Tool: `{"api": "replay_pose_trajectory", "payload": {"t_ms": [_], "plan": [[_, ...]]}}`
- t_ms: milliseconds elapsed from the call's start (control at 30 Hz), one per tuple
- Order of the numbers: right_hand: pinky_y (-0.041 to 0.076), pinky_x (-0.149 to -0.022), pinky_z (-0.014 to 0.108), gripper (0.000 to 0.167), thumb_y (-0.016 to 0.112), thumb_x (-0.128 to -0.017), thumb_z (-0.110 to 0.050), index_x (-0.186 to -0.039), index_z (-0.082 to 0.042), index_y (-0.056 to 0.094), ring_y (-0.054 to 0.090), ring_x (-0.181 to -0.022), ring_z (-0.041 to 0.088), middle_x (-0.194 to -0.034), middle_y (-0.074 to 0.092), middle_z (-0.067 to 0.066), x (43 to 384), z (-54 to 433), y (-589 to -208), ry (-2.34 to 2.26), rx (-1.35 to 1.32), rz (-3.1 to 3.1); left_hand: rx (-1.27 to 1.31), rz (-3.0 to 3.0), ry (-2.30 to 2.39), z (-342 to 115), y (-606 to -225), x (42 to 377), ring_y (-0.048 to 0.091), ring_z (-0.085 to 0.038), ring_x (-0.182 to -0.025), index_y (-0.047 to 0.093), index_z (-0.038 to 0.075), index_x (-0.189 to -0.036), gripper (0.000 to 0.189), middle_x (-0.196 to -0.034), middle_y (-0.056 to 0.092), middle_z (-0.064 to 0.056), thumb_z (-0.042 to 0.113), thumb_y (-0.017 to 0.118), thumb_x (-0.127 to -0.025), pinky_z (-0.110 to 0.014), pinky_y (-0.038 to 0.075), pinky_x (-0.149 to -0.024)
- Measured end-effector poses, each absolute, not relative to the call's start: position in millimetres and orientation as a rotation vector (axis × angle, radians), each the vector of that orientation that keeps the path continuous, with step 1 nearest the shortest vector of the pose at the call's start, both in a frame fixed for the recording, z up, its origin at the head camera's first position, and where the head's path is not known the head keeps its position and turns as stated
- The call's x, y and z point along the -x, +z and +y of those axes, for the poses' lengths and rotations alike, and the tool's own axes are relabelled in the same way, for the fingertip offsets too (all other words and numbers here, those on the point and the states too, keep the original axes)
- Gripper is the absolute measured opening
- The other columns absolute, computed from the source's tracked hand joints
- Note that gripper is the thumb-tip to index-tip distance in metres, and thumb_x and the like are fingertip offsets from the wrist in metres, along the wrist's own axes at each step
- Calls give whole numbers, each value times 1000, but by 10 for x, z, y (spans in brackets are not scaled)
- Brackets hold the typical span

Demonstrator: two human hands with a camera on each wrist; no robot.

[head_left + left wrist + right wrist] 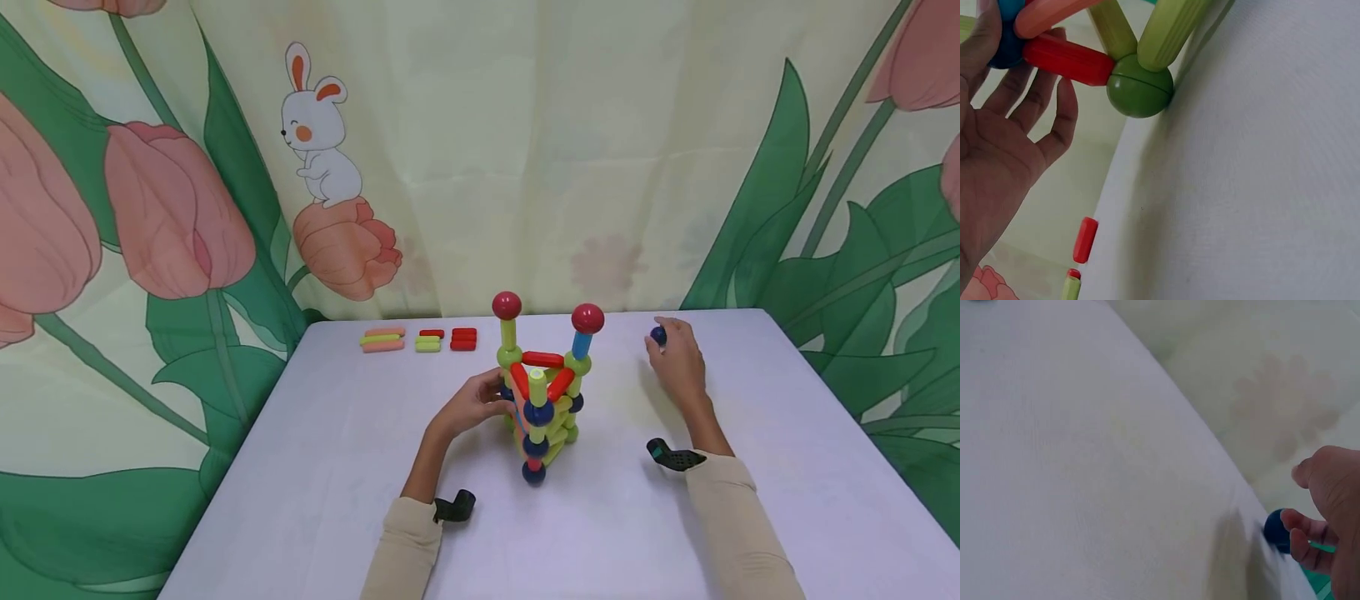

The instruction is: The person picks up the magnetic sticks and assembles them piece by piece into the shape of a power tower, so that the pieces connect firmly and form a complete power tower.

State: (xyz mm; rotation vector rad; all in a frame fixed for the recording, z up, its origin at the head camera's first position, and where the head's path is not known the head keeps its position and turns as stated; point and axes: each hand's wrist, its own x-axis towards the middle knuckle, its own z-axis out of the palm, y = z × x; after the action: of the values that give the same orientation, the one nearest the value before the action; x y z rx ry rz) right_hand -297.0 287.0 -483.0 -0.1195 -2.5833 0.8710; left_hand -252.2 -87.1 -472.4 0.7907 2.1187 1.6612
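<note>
A tower of magnetic rods and balls stands mid-table, with lime, red, salmon and blue rods. Two red balls top its tall posts. My left hand grips its left side; in the left wrist view the thumb and fingers lie around a dark blue ball there. A green ball shows low on the tower. At the table's far right, my right hand is at a loose dark blue ball. In the right wrist view its fingers touch or nearly touch that ball, and the thumb stands apart.
Loose rods lie in small groups along the back left: salmon and lime rods, short lime rods and short red rods. The white table ends at a printed curtain behind.
</note>
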Motion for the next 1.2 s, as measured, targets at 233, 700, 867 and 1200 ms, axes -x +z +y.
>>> {"api": "replay_pose_trajectory", "payload": {"t_ms": [233,700,867,1200], "plan": [[44,-93,65,42,57,-97,-15,-135,1,52,51,-121,52,-141,42,30,3064,2953,-5032,687,140,-2709,-779,2076,1652,-918,-4725,2517,58,-23,-121,42,15,-147,64,-136,58,-12,11,70,-90,-35,50,-100],[46,-88,65,45,65,-94,-24,-133,-4,55,54,-113,52,-128,52,33,3021,2873,-5103,654,36,-2792,-806,2090,1506,-924,-4681,2464,56,-22,-122,41,14,-143,70,-133,59,-9,5,76,-83,-38,51,-100],[48,-83,59,46,65,-94,-27,-132,-5,55,58,-103,45,-116,59,28,2984,2808,-5079,727,11,-2807,-841,2149,1471,-919,-4694,2473,58,-22,-119,48,14,-138,63,-130,62,-9,6,77,-83,-36,52,-98],[48,-64,24,56,61,-93,-47,-134,-10,54,60,-82,27,-119,61,23,2886,2573,-4764,1134,-33,-2666,-834,2333,1443,-901,-4749,2519,60,-17,-96,60,14,-128,50,-114,68,-4,14,79,-82,-30,54,-85]]}}
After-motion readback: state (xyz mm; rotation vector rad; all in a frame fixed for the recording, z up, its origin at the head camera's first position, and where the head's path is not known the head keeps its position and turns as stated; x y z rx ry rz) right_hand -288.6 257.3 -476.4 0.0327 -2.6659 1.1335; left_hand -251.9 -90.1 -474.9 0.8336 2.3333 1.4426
